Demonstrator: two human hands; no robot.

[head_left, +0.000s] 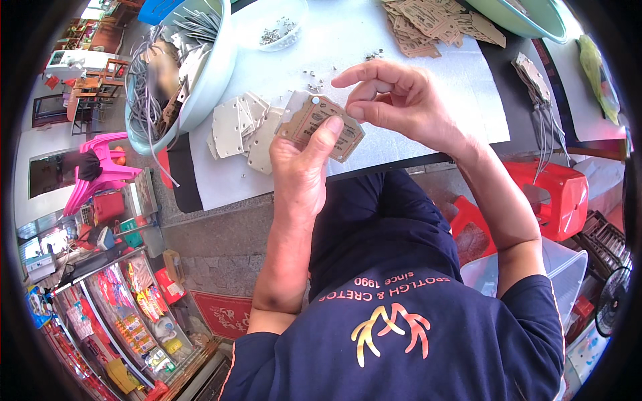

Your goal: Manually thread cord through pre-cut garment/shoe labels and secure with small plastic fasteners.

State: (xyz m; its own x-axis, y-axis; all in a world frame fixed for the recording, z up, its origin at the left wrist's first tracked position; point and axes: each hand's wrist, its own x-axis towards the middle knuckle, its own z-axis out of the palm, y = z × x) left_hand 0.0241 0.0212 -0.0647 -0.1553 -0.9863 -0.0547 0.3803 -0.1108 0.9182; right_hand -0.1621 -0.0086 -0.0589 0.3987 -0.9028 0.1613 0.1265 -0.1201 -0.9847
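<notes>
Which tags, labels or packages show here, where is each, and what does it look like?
Brown card tag: pinched in left hand, right hand at its top; rectangular, printed.
Brown tag pile: table's far side; loose heap.
Grey card pieces: left of the hands; pale, overlapping.
Colourful packets: lower left; bright, in rows.

Open room: bare white tabletop [374,134] beneath and right of the hands.
Left: grey plates [235,127], pale basin [214,73].
Far edge: brown tags [435,27], small dish [281,30].
</notes>
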